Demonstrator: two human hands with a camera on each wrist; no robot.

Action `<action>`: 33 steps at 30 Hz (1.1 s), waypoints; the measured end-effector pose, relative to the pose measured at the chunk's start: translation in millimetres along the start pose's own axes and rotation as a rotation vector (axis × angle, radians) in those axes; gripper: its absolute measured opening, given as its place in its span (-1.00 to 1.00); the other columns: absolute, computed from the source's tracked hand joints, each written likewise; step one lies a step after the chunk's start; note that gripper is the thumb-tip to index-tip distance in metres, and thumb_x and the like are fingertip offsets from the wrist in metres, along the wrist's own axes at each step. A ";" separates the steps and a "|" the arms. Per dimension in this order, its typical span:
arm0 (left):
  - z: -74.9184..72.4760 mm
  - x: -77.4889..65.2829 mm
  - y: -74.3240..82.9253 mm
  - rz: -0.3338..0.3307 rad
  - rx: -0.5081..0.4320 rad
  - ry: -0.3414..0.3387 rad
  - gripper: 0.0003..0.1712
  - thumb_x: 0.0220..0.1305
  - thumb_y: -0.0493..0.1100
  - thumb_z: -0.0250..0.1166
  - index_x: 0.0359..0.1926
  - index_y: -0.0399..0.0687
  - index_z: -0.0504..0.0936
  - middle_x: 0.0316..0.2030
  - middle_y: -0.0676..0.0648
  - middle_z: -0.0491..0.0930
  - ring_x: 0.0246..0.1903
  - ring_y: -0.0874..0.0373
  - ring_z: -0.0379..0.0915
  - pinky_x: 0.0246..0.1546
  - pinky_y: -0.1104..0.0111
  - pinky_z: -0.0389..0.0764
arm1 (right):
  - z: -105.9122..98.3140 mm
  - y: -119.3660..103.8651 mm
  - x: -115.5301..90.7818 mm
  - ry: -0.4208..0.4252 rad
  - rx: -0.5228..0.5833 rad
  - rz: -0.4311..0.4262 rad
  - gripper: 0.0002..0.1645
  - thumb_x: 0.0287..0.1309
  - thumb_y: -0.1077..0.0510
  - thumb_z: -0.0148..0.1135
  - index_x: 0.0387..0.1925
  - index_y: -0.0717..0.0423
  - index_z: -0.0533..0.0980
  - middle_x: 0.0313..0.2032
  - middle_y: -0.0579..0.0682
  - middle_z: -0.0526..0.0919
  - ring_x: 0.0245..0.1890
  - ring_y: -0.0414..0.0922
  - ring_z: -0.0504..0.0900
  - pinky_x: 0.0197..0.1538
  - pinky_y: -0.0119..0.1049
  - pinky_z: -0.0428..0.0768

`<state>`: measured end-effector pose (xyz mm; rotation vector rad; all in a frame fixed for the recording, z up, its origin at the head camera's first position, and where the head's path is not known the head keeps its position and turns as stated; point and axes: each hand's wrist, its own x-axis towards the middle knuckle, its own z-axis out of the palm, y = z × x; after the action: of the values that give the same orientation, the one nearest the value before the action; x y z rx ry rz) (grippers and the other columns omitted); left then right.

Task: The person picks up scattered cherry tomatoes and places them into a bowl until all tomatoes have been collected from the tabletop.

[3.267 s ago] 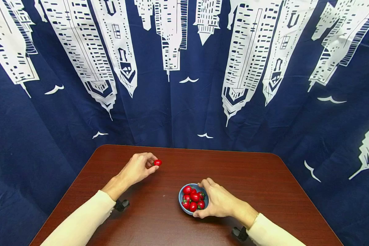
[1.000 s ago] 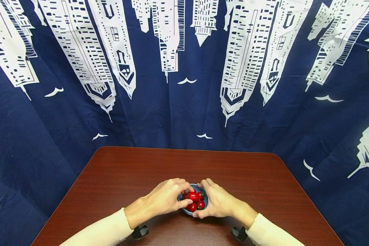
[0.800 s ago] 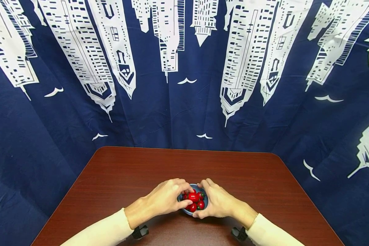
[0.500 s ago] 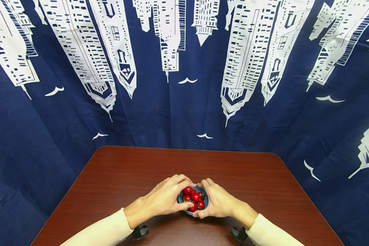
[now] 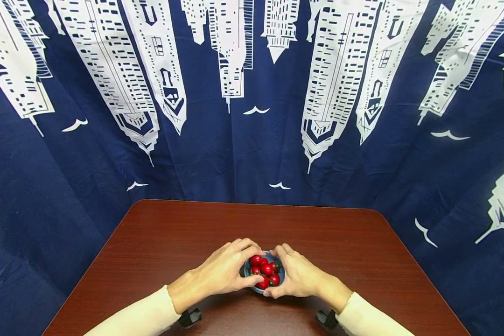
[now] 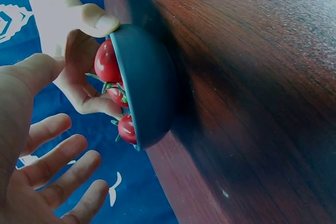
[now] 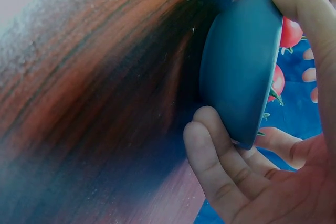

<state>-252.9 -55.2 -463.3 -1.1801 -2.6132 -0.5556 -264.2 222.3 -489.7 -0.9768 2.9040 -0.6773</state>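
Observation:
A small blue bowl stands on the table, holding several red cherry tomatoes with green stems. My right hand grips the bowl from the right, thumb and fingers on opposite sides of its rim; the right wrist view shows fingertips against the bowl's wall. From the left, my left hand hovers over the bowl's near-left part, thumb and fingers spread apart. In the left wrist view the left fingers are loosely bent, hold nothing and stay clear of the bowl.
The brown wooden table has rounded far corners. Behind it hangs a dark blue cloth printed with white upside-down buildings and birds. A dark wrist-worn device sits under the left wrist, another device under the right.
My left hand came from the far left with a cherry tomato, brought it over the bowl and let it go among the others; its fingers then spread. My right hand stayed on the bowl.

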 end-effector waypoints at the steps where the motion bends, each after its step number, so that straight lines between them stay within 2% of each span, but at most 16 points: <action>1: -0.1 -0.5 -0.7 0.002 0.000 0.004 -0.40 0.42 0.24 0.66 0.34 0.15 0.80 0.29 0.15 0.74 0.29 0.18 0.72 0.31 0.06 0.80 | 0.0 0.0 -0.1 0.001 -0.001 0.004 0.13 -0.04 -0.47 0.82 0.28 0.17 0.57 0.13 0.02 0.70 -0.09 -0.22 0.74 0.07 -0.25 0.85; 10: -0.7 -6.9 -10.5 -0.022 -0.012 0.048 -0.42 0.46 0.24 0.63 0.34 0.16 0.79 0.27 0.13 0.75 0.26 0.16 0.75 0.27 0.04 0.80 | 0.6 -1.0 -5.0 0.018 0.017 0.029 0.18 0.02 -0.53 0.79 0.36 0.18 0.57 0.16 0.02 0.69 -0.02 -0.19 0.75 0.13 -0.20 0.84; 15: -3.6 -13.2 -17.2 -0.069 -0.014 0.062 -0.39 0.45 0.26 0.64 0.38 0.17 0.78 0.28 0.13 0.75 0.26 0.14 0.76 0.27 0.00 0.78 | 2.8 -1.8 -11.8 0.034 0.004 0.064 0.23 0.10 -0.60 0.70 0.49 0.14 0.56 0.22 -0.02 0.68 0.06 -0.11 0.81 0.04 -0.13 0.85; 17: -4.0 -16.5 -20.5 -0.090 -0.008 0.068 -0.38 0.45 0.26 0.64 0.38 0.19 0.77 0.28 0.14 0.75 0.26 0.14 0.76 0.26 0.00 0.77 | 4.0 -2.3 -14.7 0.038 -0.013 0.086 0.26 0.12 -0.64 0.66 0.56 0.08 0.54 0.24 -0.06 0.68 0.08 -0.12 0.82 -0.03 -0.14 0.84; 19: -4.4 -20.9 -24.2 -0.109 -0.002 0.079 -0.37 0.43 0.25 0.65 0.38 0.19 0.77 0.27 0.13 0.75 0.26 0.13 0.77 0.25 0.00 0.75 | 5.4 -2.7 -17.6 0.039 -0.021 0.102 0.29 0.14 -0.67 0.62 0.63 0.01 0.50 0.25 -0.10 0.67 0.00 -0.19 0.79 -0.13 -0.20 0.78; 22: -4.5 -28.2 -30.1 -0.137 0.009 0.091 -0.37 0.42 0.24 0.66 0.38 0.18 0.77 0.27 0.12 0.76 0.25 0.09 0.78 0.22 -0.02 0.74 | 6.3 -1.4 -22.9 0.046 -0.004 0.120 0.34 0.17 -0.69 0.59 0.77 -0.16 0.38 0.26 -0.15 0.64 -0.15 -0.35 0.68 -0.27 -0.32 0.64; 25: -6.2 -34.6 -36.9 -0.166 0.023 0.094 -0.37 0.41 0.24 0.67 0.38 0.18 0.77 0.28 0.10 0.76 0.26 0.06 0.78 0.21 -0.02 0.72 | 5.0 2.5 -29.4 0.079 0.023 0.131 0.37 0.21 -0.66 0.59 0.85 -0.33 0.24 0.31 -0.13 0.61 -0.20 -0.38 0.67 -0.34 -0.36 0.57; 27: -7.8 -38.0 -41.6 -0.182 0.041 0.095 -0.36 0.40 0.24 0.67 0.38 0.20 0.77 0.28 0.10 0.75 0.25 0.04 0.78 0.20 -0.02 0.71 | 3.2 6.4 -34.2 0.122 0.012 0.126 0.36 0.22 -0.64 0.60 0.86 -0.40 0.19 0.38 -0.12 0.60 -0.12 -0.35 0.77 -0.30 -0.34 0.64; 30: -10.8 -42.0 -47.7 -0.207 0.063 0.098 -0.33 0.40 0.24 0.67 0.41 0.16 0.77 0.29 0.07 0.74 0.27 -0.02 0.77 0.23 -0.04 0.71 | 0.5 12.3 -41.4 0.192 -0.041 0.118 0.35 0.20 -0.64 0.61 0.85 -0.49 0.19 0.51 -0.15 0.55 0.02 -0.19 0.87 -0.20 -0.23 0.75; 33: -14.0 -46.4 -52.4 -0.237 0.085 0.092 -0.29 0.41 0.27 0.65 0.44 0.14 0.75 0.32 0.03 0.73 0.29 -0.08 0.74 0.27 -0.09 0.70 | -0.7 18.0 -49.0 0.250 -0.121 0.103 0.35 0.18 -0.67 0.60 0.85 -0.50 0.21 0.62 -0.15 0.49 0.23 -0.05 0.85 -0.04 -0.05 0.84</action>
<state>-261.5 -124.1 -479.8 -0.8059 -2.6848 -0.5219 -235.1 263.7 -502.7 -0.7960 3.2208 -0.6699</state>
